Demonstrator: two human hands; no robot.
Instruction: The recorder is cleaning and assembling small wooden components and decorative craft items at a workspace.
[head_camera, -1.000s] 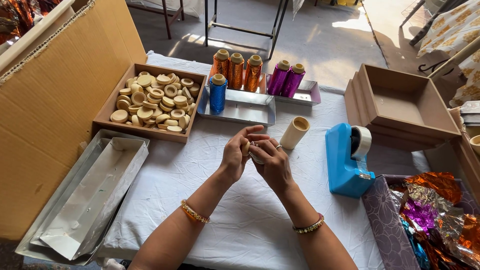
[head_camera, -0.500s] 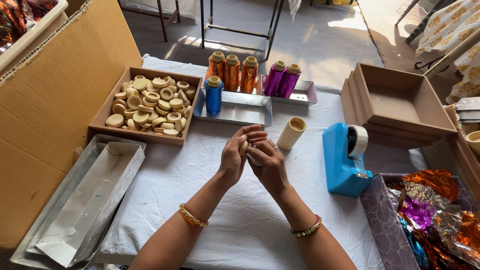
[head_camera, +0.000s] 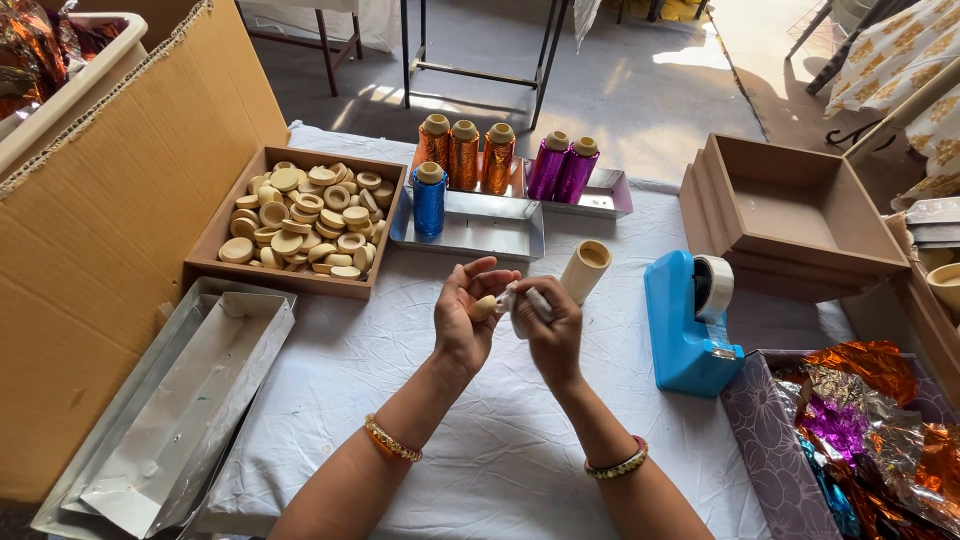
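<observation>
Both hands meet above the middle of the desk (head_camera: 480, 450), which is draped in a wrinkled white cloth. The left hand (head_camera: 465, 315) is raised with palm turned inward, fingers loosely curled, thumb and fingertips pinching a small pale wooden disc (head_camera: 484, 306). The right hand (head_camera: 545, 325) is closed around a small white object (head_camera: 525, 300), apparently a bit of tape or a tube; cannot tell which. The two hands are almost touching.

Just behind the right hand lies a cream cardboard tube (head_camera: 585, 271) on its side. Toward the far left corner sits a brown tray (head_camera: 300, 280) heaped with similar wooden discs. At the far edge, a metal tray (head_camera: 480, 232) carries a blue thread spool (head_camera: 429, 198); behind it stand three orange spools (head_camera: 463, 155) and two purple spools (head_camera: 563, 166).

A blue tape dispenser (head_camera: 688, 325) stands near the right edge, well apart from the hands. At the near right corner a patterned box (head_camera: 775, 460) holds crumpled coloured foil (head_camera: 870, 420). Empty brown boxes (head_camera: 790, 215) are stacked at the far right. Foil-lined trays (head_camera: 170, 410) lie off the left edge beside a large cardboard sheet (head_camera: 110, 220).
</observation>
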